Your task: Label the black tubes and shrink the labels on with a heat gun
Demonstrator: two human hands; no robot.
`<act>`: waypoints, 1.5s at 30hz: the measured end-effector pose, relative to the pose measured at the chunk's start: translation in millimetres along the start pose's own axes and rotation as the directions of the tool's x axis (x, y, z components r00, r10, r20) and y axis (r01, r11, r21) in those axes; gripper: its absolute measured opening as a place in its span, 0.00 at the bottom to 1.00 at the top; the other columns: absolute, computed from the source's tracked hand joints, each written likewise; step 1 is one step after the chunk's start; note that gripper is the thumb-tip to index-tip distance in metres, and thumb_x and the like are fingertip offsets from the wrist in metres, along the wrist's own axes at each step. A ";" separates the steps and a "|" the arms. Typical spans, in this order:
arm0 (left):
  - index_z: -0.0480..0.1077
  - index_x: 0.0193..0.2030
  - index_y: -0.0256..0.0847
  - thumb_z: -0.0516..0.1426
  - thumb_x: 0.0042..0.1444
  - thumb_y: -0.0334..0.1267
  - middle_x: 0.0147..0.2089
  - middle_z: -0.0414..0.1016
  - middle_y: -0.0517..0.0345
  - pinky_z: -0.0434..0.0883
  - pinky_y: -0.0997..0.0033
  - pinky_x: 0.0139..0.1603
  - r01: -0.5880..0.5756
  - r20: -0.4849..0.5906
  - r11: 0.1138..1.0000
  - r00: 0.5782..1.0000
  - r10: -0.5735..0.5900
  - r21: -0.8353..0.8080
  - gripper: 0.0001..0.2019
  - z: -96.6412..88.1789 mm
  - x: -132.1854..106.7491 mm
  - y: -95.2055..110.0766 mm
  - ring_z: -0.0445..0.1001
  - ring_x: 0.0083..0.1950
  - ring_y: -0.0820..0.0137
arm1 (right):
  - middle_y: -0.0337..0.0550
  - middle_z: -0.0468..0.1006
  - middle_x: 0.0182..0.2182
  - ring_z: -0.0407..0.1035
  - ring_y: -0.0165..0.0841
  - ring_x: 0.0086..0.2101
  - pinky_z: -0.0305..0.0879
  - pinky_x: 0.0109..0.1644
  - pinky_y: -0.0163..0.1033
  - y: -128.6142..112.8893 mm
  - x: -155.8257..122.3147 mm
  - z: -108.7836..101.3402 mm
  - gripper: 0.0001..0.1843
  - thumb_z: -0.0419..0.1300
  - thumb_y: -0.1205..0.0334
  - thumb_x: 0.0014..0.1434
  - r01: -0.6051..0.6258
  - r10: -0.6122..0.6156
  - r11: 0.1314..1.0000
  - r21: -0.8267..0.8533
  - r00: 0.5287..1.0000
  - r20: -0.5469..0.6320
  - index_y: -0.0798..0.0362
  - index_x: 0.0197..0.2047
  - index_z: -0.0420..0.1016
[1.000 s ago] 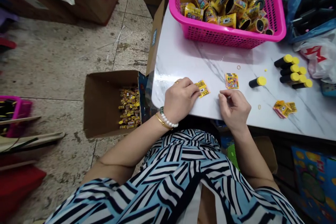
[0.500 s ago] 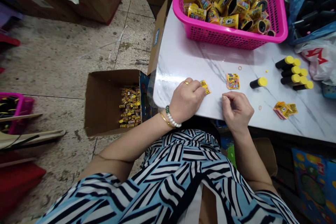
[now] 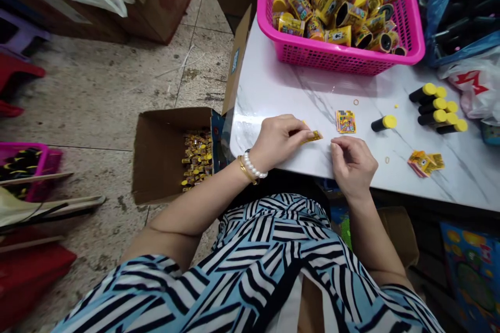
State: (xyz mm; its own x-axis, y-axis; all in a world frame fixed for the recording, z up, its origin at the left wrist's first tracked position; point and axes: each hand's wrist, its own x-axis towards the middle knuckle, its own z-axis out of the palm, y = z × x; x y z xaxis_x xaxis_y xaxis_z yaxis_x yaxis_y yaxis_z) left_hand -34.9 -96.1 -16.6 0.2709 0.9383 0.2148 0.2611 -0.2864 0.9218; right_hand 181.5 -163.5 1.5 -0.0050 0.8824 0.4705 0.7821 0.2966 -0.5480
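Observation:
My left hand (image 3: 278,140) pinches a small yellow printed card (image 3: 312,136) and holds it tilted just above the white marble table (image 3: 281,88). Close to its right, my right hand (image 3: 351,162) rests at the table's near edge with fingers curled and pinched; whatever they hold is too small to see. A small stack of the same cards (image 3: 346,120) lies just beyond the hands. A black tube with a yellow cap (image 3: 383,123) lies to the right of that stack.
A pink basket (image 3: 339,54) full of yellow printed cylinders stands at the back of the table. More black tubes (image 3: 437,108) and another card pile (image 3: 424,160) lie at right. On the floor at left an open cardboard box (image 3: 160,153) holds packed items.
My left hand has lifted the yellow card off the table and turned it edge-on. My right hand has stayed almost still. The camera has shifted slightly.

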 end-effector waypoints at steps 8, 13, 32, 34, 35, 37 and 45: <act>0.69 0.20 0.38 0.64 0.63 0.64 0.18 0.66 0.60 0.55 0.77 0.20 0.405 0.371 0.804 0.895 -0.250 -0.435 0.32 1.5 1.1 16.4 0.60 0.18 0.79 | 0.44 0.85 0.40 0.79 0.34 0.36 0.78 0.41 0.42 -17.2 19.1 -6.4 0.16 0.70 0.46 0.64 -0.455 0.330 0.764 0.458 0.885 0.328 0.49 0.47 0.82; 0.72 0.26 0.39 0.57 0.64 0.73 0.22 0.72 0.55 0.60 0.76 0.19 0.435 0.332 0.703 0.898 -0.290 -0.562 0.35 4.3 -6.9 18.7 0.66 0.19 0.76 | 0.35 0.76 0.23 0.68 0.28 0.23 0.70 0.30 0.36 -21.9 29.2 -0.2 0.16 0.73 0.48 0.60 -0.561 0.412 0.684 0.467 0.824 0.388 0.51 0.34 0.80; 0.73 0.39 0.40 0.68 0.61 0.45 0.36 0.78 0.57 0.71 0.74 0.31 0.206 -0.085 0.841 0.955 -0.284 -0.501 0.12 22.5 -47.1 31.7 0.72 0.32 0.73 | 0.39 0.80 0.34 0.75 0.33 0.36 0.76 0.44 0.40 -33.4 -5.4 21.7 0.16 0.67 0.45 0.66 -0.462 0.423 0.717 0.521 0.884 0.201 0.48 0.37 0.77; 0.72 0.35 0.40 0.65 0.63 0.41 0.30 0.74 0.60 0.67 0.75 0.28 0.205 0.005 0.887 0.975 -0.223 -0.415 0.09 13.8 -42.9 31.5 0.70 0.29 0.74 | 0.40 0.81 0.37 0.77 0.34 0.39 0.76 0.48 0.41 -32.1 0.2 13.1 0.12 0.68 0.49 0.67 -0.441 0.364 0.757 0.482 0.898 0.249 0.49 0.40 0.79; 0.72 0.35 0.40 0.65 0.63 0.38 0.29 0.73 0.62 0.65 0.75 0.28 0.181 0.066 0.929 0.983 -0.169 -0.324 0.08 8.4 -40.1 31.4 0.69 0.28 0.74 | 0.41 0.82 0.40 0.77 0.35 0.41 0.76 0.49 0.42 -30.7 5.4 6.6 0.10 0.68 0.51 0.66 -0.412 0.324 0.787 0.458 0.909 0.262 0.48 0.44 0.80; 0.75 0.35 0.39 0.64 0.61 0.33 0.29 0.75 0.61 0.64 0.73 0.31 0.055 0.196 0.995 0.980 -0.037 -0.088 0.04 -2.3 -33.7 31.8 0.70 0.29 0.73 | 0.43 0.83 0.45 0.77 0.37 0.45 0.75 0.51 0.43 -27.4 18.5 -8.0 0.15 0.70 0.54 0.64 -0.308 0.193 0.875 0.374 0.929 0.314 0.47 0.52 0.81; 0.81 0.35 0.38 0.63 0.61 0.31 0.33 0.80 0.58 0.68 0.72 0.35 -0.056 0.159 0.998 0.986 0.053 0.019 0.04 -18.9 -16.1 33.4 0.75 0.33 0.71 | 0.37 0.84 0.31 0.74 0.31 0.31 0.67 0.37 0.38 -26.8 30.1 -23.1 0.05 0.68 0.61 0.64 -0.154 0.080 0.984 0.091 0.833 0.548 0.49 0.36 0.84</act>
State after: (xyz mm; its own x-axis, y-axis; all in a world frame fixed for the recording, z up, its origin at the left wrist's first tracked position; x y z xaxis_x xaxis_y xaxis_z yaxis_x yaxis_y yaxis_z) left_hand -48.1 -117.1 16.8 0.4284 0.8791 0.2090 0.2630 -0.3426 0.9019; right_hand 174.8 -153.3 46.3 -0.2830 0.9586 -0.0310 0.7137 0.1889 -0.6745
